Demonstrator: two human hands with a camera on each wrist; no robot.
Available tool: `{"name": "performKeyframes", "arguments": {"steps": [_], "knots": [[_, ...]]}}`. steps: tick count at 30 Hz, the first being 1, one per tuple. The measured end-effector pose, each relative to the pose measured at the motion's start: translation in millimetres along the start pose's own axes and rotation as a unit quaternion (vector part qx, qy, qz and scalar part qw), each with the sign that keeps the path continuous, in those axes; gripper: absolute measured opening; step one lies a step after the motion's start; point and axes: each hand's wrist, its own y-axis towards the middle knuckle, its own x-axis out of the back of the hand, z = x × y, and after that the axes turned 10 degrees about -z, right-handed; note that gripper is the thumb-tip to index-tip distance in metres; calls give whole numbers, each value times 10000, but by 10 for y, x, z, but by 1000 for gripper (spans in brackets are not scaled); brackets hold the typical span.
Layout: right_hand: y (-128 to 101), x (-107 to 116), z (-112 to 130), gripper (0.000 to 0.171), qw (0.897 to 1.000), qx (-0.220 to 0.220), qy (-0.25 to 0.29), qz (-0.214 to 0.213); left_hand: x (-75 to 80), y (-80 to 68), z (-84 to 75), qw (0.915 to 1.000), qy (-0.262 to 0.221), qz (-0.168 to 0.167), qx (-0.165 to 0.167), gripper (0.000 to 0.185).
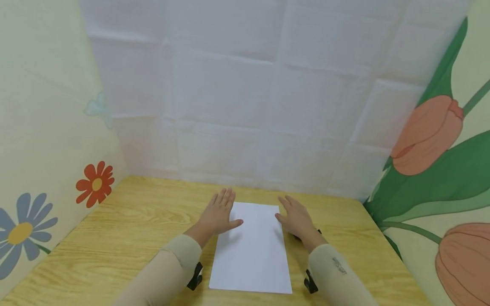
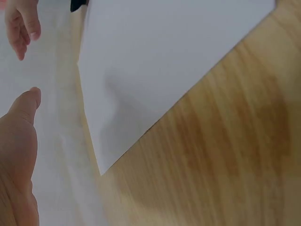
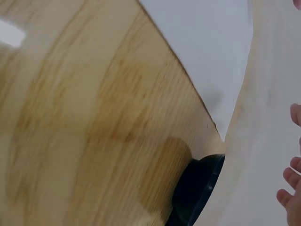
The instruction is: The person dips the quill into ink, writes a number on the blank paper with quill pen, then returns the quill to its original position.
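On the tabletop (image 1: 126, 221), the sheet (image 1: 250, 250) lies flat between both hands. Left hand (image 1: 217, 214) and right hand (image 1: 296, 219) flank its far corners, fingers straight, holding nothing. Judged step: alignment; next move requires gripping an edge.

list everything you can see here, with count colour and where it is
sheet of paper: 1, white, flat on the table between the two hands
table: 1, light wood grain, fills the lower part of the head view
back wall: 1, white with square creases, behind the table
left wall: 1, cream with red and blue flowers, left of the table
right wall: 1, cream with orange tulips and green leaves, right of the table
dark object: 1, black, on the table near the paper's edge by the right hand; cannot tell what it is
sleeves: 2, beige, on both forearms
left hand: 1, fingers straight, at the paper's left edge
right hand: 1, fingers straight, at the paper's right edge
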Motion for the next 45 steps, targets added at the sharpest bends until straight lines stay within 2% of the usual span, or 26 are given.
{"name": "performKeyframes", "arguments": {"steps": [5,12,23,37,45], "knots": [[-104,62,-108,60,9995,-166,254,-92,-49,-92,11,9996,-272,104,-7,98],[-253,108,-238,54,9994,-164,188,-258,-139,-241,33,9979,-551,344,-73,99],[-478,142,-446,55,9963,-590,611,-84,-241,-436,30,9946,-915,478,-126,102],[-632,119,-668,52,9923,-874,879,-76,-360,-573,-12,9846,-1644,573,142,102],[-710,114,-789,49,9878,-1107,1078,-163,-452,-620,-7,9841,-1671,543,245,101]]}}
